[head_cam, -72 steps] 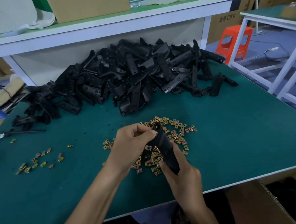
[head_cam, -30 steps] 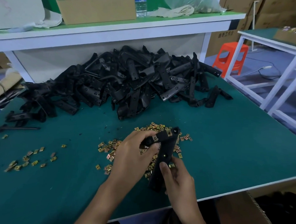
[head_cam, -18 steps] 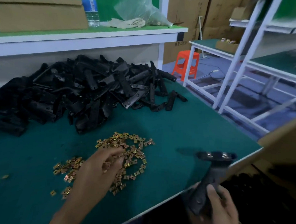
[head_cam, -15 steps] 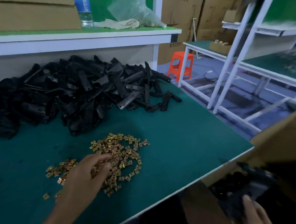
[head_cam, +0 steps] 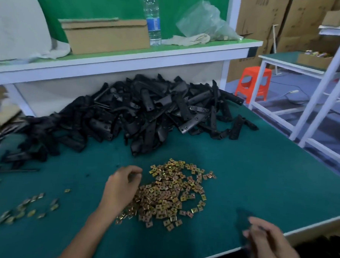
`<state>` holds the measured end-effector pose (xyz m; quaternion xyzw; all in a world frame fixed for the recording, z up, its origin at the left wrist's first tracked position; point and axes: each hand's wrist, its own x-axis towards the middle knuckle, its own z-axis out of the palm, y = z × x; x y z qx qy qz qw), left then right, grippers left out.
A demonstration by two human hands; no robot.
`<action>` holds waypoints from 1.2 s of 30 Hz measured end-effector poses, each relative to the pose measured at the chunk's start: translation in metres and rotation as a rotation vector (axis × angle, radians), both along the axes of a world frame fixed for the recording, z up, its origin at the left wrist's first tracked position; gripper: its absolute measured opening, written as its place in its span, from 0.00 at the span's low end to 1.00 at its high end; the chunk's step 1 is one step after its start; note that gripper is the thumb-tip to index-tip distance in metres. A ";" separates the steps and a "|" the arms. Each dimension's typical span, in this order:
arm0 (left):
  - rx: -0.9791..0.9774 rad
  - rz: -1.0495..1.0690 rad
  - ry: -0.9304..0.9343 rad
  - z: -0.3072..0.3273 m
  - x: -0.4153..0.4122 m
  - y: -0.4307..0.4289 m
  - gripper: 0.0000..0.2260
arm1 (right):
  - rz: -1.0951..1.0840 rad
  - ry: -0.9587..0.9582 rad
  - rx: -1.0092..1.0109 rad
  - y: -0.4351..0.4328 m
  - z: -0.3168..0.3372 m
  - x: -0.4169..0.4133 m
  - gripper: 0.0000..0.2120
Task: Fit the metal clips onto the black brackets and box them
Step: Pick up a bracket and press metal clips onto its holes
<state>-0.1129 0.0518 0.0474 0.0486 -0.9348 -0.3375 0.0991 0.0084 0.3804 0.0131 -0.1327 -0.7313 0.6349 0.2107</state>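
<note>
Left hand (head_cam: 122, 187) is down on the left edge of the metal clips (head_cam: 170, 194), fingers curled into the heap; whether one is pinched, I cannot tell. The right hand (head_cam: 267, 246) hovers to the right of that heap at the near edge of the counter (head_cam: 260, 170), fingers loosely spread with nothing seen in them (it is blurred). Behind the clips the black brackets (head_cam: 146, 112) lie in a big jumble, and to the heap's lower right the box (head_cam: 314, 227) shows its rim just below the counter edge, with dark parts inside.
</note>
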 end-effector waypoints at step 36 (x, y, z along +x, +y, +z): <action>0.673 -0.154 -0.221 0.013 0.082 0.114 0.13 | 0.361 -0.149 -0.182 -0.076 0.010 -0.040 0.17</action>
